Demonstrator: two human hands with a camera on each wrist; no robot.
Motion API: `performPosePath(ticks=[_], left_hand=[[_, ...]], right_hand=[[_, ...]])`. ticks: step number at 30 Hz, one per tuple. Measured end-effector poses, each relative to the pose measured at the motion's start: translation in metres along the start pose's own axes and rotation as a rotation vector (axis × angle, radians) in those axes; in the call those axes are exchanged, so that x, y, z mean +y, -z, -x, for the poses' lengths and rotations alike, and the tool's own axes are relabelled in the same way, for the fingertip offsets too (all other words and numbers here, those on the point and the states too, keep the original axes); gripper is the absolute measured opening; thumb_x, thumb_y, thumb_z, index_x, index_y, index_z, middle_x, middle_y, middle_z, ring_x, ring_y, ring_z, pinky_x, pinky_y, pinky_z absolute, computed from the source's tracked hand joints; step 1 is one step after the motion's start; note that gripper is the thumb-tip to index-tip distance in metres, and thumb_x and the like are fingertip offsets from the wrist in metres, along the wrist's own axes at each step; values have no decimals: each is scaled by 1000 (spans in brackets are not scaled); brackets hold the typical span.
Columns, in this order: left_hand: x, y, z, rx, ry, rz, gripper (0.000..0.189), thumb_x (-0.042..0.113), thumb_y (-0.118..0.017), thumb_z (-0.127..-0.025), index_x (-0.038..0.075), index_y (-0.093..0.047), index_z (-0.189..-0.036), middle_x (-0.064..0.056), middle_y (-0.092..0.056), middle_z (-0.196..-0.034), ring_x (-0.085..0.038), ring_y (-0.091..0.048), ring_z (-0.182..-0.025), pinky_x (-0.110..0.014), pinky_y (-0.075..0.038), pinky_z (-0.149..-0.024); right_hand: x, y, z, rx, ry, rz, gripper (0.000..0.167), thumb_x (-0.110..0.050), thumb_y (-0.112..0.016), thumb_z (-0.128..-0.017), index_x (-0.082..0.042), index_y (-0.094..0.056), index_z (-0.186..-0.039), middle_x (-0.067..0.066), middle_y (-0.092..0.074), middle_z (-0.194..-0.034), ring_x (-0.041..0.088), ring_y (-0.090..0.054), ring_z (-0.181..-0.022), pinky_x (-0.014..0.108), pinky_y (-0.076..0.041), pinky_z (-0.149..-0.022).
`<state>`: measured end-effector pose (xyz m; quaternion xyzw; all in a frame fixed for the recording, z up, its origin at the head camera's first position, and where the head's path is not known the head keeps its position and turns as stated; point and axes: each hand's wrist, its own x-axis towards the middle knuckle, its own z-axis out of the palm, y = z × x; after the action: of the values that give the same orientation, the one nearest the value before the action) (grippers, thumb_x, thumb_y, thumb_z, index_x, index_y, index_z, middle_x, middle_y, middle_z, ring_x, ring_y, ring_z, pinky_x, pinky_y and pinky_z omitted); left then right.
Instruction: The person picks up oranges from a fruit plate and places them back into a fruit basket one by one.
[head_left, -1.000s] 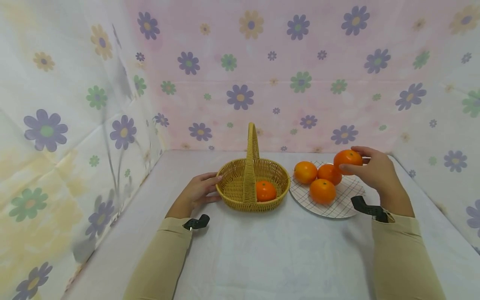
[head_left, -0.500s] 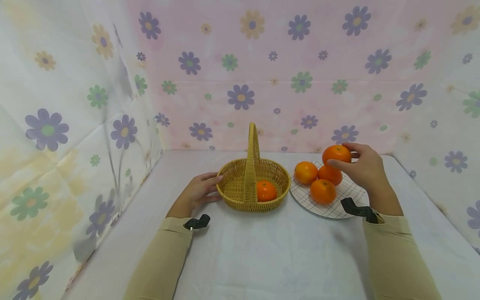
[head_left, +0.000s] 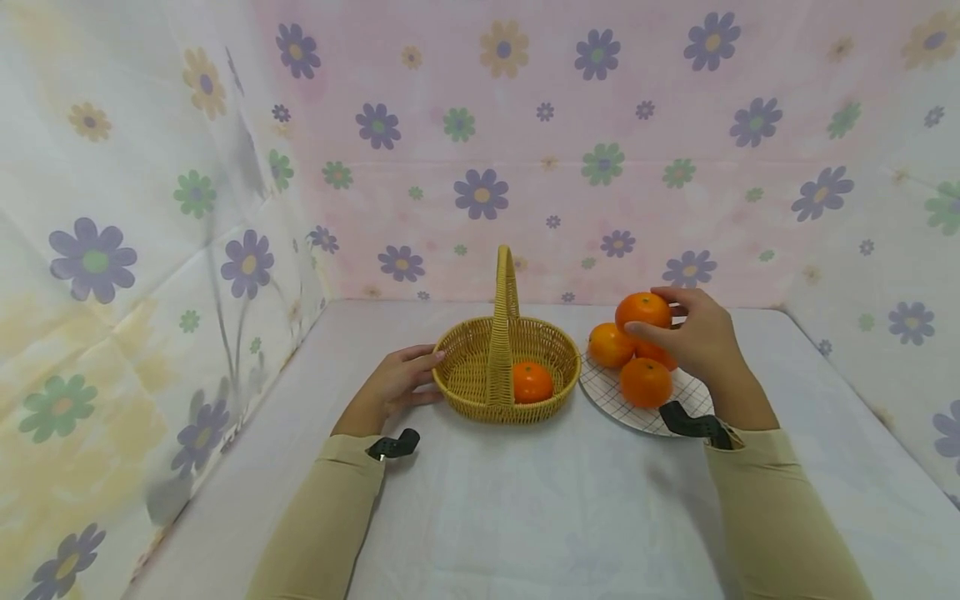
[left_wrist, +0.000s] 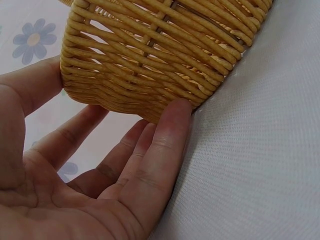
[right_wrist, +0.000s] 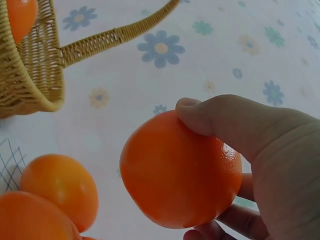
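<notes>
My right hand (head_left: 698, 332) holds an orange (head_left: 643, 310) between thumb and fingers, raised above the plate (head_left: 600, 398). In the right wrist view the thumb lies across the upper side of this smooth, glossy orange (right_wrist: 180, 170), with fingers below it. Three more oranges, such as the front orange (head_left: 646, 382), sit on the plate; the raised one partly covers the rear one. My left hand (head_left: 397, 383) touches the left side of a woven basket (head_left: 465, 407). Its fingertips (left_wrist: 172, 117) press the outer weave low down. One orange (head_left: 532, 382) lies inside the basket, right of the handle.
The basket's tall handle (head_left: 501, 317) arches over its middle. A white cloth (head_left: 525, 517) covers the table, and flower-printed fabric (head_left: 420, 208) rises behind and at both sides. The plate stands close to the basket's right side.
My right hand has carried its orange leftward over the plate, from the right side to above the other oranges. My left hand and the basket have stayed put.
</notes>
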<state>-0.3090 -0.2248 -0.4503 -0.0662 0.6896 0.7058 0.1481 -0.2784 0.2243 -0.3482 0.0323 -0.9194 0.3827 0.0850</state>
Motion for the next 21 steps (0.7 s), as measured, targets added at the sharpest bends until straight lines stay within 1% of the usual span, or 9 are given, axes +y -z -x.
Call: performPosePath(ticks=[3,8,16,21], left_hand=[[0,0,0,-5,-2,-4,57,35,-75,-97,15,-56,-147,-12,-64,-142,-24,-69,-119,-48,-62,-93],[0,0,1,-8,-1,-3,57,34,-74,-97,14,-56,-147,-12,-64,-142,-23,-70,-117,-49,-61,-94],[-2,1,-1,-29,-23,-16,60,35,-73,-98,13,-52,-150,-15,-61,-145,-23,-70,-118,-50,-60,-97],[-2,1,-1,-28,-23,-20,60,36,-73,-98,13,-52,-150,-15,-61,-145,-24,-69,-119,-50,-60,-97]], right_hand=[[-2,-5,-1,-15,15,6,93,-70,-75,-82,-16,-50,-153,17,-52,-142,39,-52,-123,54,-61,-93],[-5,-16,-1,-29,58,18,91,-69,-76,-82,-15,-51,-152,16,-52,-144,38,-53,-124,55,-61,-93],[-8,-32,-3,-17,146,15,84,-61,-81,-83,-12,-56,-147,15,-55,-144,37,-57,-122,58,-58,-94],[-11,-44,-4,-49,194,11,81,-55,-84,-83,-10,-58,-144,13,-56,-139,37,-59,-120,56,-59,-93]])
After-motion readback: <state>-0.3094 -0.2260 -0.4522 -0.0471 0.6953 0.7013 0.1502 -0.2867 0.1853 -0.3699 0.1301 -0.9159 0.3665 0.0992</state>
